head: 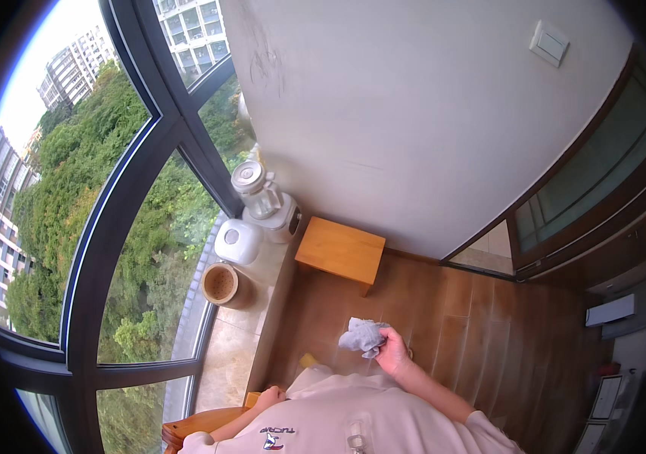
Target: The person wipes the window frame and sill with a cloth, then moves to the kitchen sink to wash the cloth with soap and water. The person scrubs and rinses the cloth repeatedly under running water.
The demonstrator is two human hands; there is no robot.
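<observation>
My right hand [394, 352] holds a crumpled grey cloth [362, 337] above the wood floor, in front of my shirt. The cloth hangs from my closed fingers. My left hand [272, 396] lies low at my side, near the edge of an orange wooden piece of furniture [209, 423]; its fingers are partly hidden, and I cannot tell whether it grips anything. A tiled window sill [233, 346] runs to the left, with a round wooden container [222, 284] standing on it.
Beyond the container, a white rounded appliance [237, 242] and a blender with a clear jug [266, 201] stand on the sill. A small wooden stool [341, 249] is by the wall. Large dark-framed windows [169, 136] rise at left; a glazed door [578, 193] is at right.
</observation>
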